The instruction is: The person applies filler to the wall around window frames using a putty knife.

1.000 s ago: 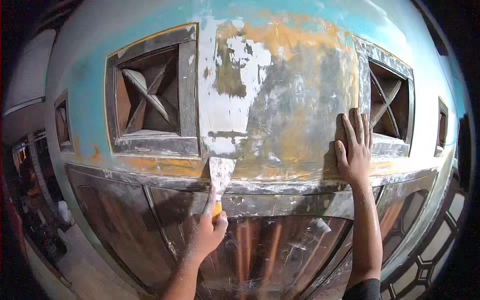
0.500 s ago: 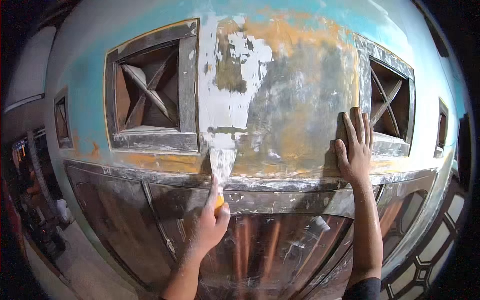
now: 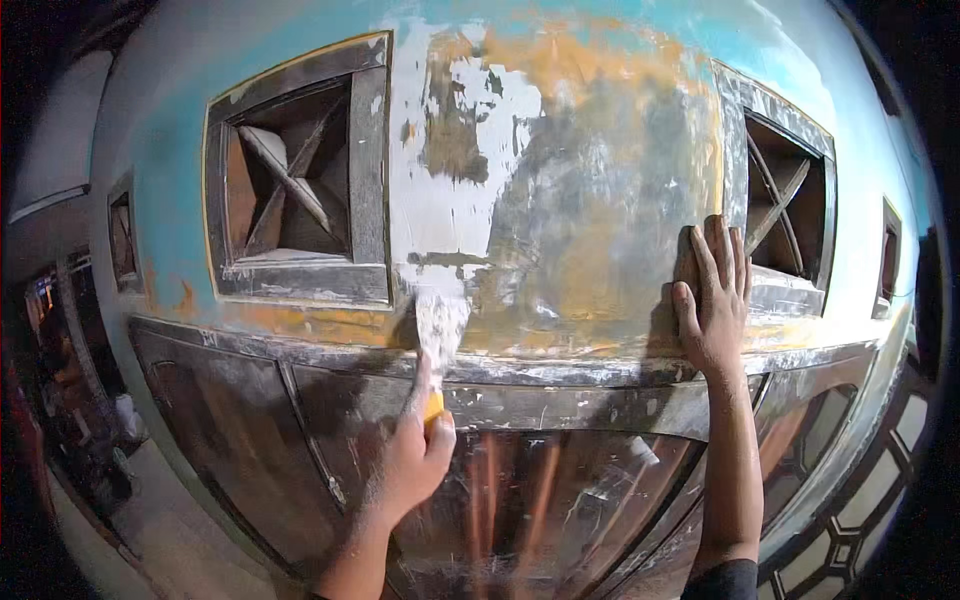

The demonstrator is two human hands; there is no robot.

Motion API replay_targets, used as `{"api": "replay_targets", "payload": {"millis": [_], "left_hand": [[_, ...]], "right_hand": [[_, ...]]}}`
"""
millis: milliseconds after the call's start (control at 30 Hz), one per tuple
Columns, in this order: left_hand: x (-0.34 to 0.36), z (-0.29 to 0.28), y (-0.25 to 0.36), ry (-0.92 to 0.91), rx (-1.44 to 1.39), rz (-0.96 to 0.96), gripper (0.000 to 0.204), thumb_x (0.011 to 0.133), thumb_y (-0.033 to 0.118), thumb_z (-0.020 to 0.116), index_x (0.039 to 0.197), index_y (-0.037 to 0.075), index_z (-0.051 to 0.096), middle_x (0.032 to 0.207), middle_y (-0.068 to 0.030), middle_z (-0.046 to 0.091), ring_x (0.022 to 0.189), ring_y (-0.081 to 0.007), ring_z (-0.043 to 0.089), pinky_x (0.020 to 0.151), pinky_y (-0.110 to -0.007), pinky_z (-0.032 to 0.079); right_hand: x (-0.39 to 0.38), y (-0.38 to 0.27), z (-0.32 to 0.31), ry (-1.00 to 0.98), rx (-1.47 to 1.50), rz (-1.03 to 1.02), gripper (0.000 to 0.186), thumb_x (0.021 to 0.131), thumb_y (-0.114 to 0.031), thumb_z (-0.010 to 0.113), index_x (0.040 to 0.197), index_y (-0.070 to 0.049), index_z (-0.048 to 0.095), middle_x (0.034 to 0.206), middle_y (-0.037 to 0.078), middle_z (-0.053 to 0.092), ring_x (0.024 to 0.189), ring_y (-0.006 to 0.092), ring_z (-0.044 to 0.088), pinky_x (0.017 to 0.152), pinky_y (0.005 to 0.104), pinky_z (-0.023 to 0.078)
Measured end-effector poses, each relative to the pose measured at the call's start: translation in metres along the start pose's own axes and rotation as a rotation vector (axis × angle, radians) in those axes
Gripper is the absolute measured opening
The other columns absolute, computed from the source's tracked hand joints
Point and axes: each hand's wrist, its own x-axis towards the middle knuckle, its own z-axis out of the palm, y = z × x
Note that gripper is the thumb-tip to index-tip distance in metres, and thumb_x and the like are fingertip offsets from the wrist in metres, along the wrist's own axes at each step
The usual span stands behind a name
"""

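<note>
My left hand [image 3: 412, 455] is wrapped round the yellow handle of a putty knife [image 3: 441, 325], its index finger stretched along the blade. Blade edge up, the putty-smeared knife meets the wall at the lower end of a white putty patch [image 3: 440, 220]. Around that patch the wall [image 3: 590, 210] is worn to grey and orange, with turquoise paint higher up. With fingers spread, my right hand [image 3: 718, 310] lies flat on the wall beside the right vent window, holding nothing.
Wooden-framed vent openings with crossed bars stand left [image 3: 290, 185] and right [image 3: 780, 200]. Below runs a scuffed wooden ledge [image 3: 560, 372] above dark glazed panels [image 3: 540, 500]. A patterned grille [image 3: 850, 530] is at lower right; dim clutter [image 3: 90, 420] lies far left.
The view has shifted slightly. My left hand and the putty knife stay at nearly the same spot on the wall, and my right hand remains flat in place.
</note>
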Motion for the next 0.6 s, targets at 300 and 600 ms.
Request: {"api": "replay_targets", "payload": {"millis": [300, 600], "left_hand": [[0.005, 0.007, -0.010, 0.023, -0.035, 0.103, 0.073, 0.097, 0.001, 0.046, 0.164, 0.006, 0.018, 0.079, -0.0008, 0.049, 0.068, -0.0102, 0.043, 0.065, -0.026, 0.042], [0.005, 0.014, -0.015, 0.040, -0.095, 0.068, 0.075, 0.096, -0.002, 0.047, 0.165, 0.010, 0.021, 0.083, -0.0011, 0.054, 0.068, -0.0093, 0.044, 0.064, -0.026, 0.044]], "right_hand": [[0.001, -0.003, 0.000, 0.023, -0.008, 0.000, 0.060, 0.099, -0.037, 0.054, 0.156, -0.022, 0.045, 0.167, 0.013, 0.030, 0.155, 0.0381, 0.022, 0.126, 0.0534, 0.014], [0.001, -0.004, -0.001, 0.012, 0.012, 0.009, 0.062, 0.099, -0.041, 0.053, 0.157, -0.023, 0.043, 0.168, 0.013, 0.029, 0.155, 0.0380, 0.021, 0.126, 0.0537, 0.013]]}}
